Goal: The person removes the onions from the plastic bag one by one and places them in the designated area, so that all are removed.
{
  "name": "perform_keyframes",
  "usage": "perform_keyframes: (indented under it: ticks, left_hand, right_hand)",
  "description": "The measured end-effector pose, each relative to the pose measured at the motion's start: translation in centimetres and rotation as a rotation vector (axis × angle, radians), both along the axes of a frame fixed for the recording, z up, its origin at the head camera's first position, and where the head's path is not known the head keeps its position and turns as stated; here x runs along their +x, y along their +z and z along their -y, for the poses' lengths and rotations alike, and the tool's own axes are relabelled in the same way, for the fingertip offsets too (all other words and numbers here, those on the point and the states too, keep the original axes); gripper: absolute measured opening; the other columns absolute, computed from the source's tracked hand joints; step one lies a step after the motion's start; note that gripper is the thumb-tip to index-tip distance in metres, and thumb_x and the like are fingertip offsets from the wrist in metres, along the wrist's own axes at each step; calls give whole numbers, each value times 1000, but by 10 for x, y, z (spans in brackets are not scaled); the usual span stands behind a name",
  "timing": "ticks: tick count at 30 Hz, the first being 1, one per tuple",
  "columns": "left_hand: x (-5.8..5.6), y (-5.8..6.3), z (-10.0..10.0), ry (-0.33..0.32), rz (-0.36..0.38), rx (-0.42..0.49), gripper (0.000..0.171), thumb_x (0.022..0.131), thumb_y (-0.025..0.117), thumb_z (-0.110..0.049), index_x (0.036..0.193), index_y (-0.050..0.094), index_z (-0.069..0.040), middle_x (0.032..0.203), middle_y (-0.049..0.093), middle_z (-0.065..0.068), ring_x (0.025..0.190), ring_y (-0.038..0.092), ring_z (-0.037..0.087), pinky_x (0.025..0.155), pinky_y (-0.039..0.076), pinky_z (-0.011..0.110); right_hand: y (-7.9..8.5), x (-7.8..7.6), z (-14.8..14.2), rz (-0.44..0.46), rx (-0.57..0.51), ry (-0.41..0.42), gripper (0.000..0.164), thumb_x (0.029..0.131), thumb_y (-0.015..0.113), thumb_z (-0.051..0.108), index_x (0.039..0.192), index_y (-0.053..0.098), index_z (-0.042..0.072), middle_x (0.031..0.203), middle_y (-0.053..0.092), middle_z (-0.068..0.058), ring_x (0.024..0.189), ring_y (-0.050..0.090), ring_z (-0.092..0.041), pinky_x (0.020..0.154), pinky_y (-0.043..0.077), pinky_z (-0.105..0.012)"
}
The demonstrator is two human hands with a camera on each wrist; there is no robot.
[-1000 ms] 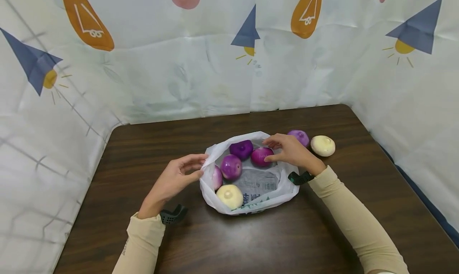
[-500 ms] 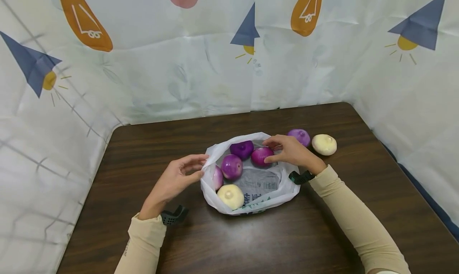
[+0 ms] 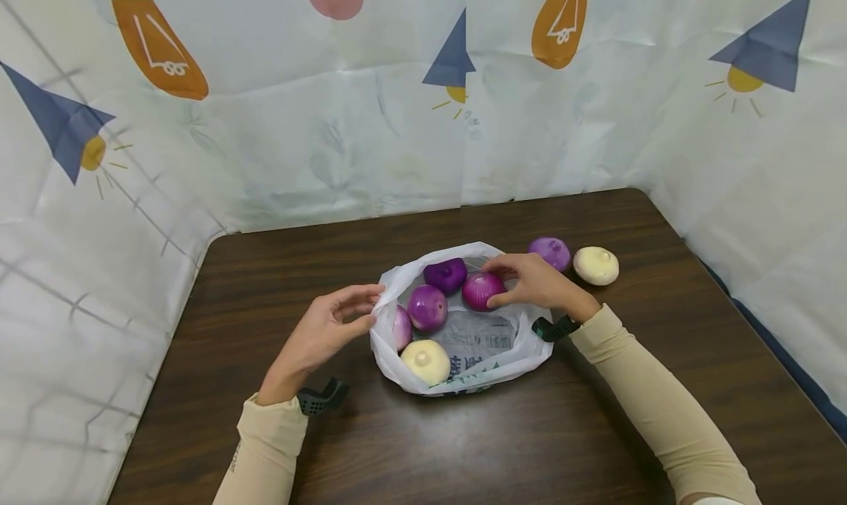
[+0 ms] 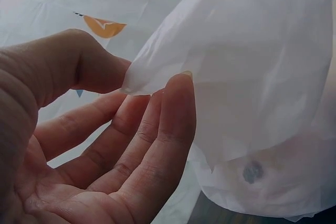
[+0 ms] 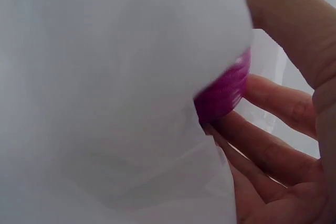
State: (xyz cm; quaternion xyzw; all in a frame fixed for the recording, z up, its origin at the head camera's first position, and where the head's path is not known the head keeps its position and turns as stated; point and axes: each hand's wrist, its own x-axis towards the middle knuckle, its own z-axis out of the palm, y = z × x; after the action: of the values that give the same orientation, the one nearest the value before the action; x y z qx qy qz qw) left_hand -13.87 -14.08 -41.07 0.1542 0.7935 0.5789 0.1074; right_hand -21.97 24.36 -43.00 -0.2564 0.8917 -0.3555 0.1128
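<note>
A white plastic bag stands on the table with its mouth wide. Its left rim is pinched between the thumb and fingers of my left hand; the left wrist view shows the film between thumb and fingertips. Inside the bag, my right hand grips a magenta onion with thumb and fingers around it. In the right wrist view the bag's side hides most of that onion. Also in the bag are a dark purple onion, a round purple onion, a pale pink onion and a white onion.
Behind the right hand, a light purple onion and another white onion lie on the dark wooden table. A printed white curtain hangs around the table's far and side edges.
The fingers of my right hand have closed in around the magenta onion, which has shifted slightly left. My left hand keeps its place on the bag's rim.
</note>
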Motion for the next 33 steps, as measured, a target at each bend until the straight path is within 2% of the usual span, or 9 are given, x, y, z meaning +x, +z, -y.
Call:
perform_keyframes:
  ticks: [6, 15, 22, 33]
  left_hand:
    - [1, 0, -1, 4, 17, -4, 47, 95, 74, -12, 141, 62, -8, 138, 64, 19, 110, 68, -1, 90, 56, 17]
    - [0, 2, -4, 4, 19, 3, 47, 95, 73, -10, 141, 61, -5, 137, 64, 21, 110, 67, -2, 89, 57, 18]
    - [0, 2, -4, 3, 14, 0, 47, 95, 73, -9, 141, 61, -5, 138, 64, 21, 109, 67, -3, 89, 57, 17]
    - [2, 1, -3, 10, 15, 2, 47, 95, 72, -9, 141, 62, -5, 137, 63, 22, 109, 68, -1, 88, 58, 18]
  right_hand:
    - [-2, 2, -2, -72, 7, 19, 58, 78, 92, 29, 128, 69, 9, 131, 71, -9, 117, 72, -28, 100, 59, -45]
    - [5, 9, -9, -65, -21, -14, 61, 77, 92, 28, 130, 68, 10, 133, 69, -9, 118, 70, -30, 101, 58, -48]
    - [14, 15, -14, -67, -102, -30, 63, 77, 93, 24, 132, 67, 9, 131, 69, -10, 119, 69, -30, 102, 58, -47]
    - [22, 22, -25, -167, -128, -74, 60, 76, 93, 26, 130, 69, 13, 128, 67, -8, 117, 66, -27, 97, 60, -48]
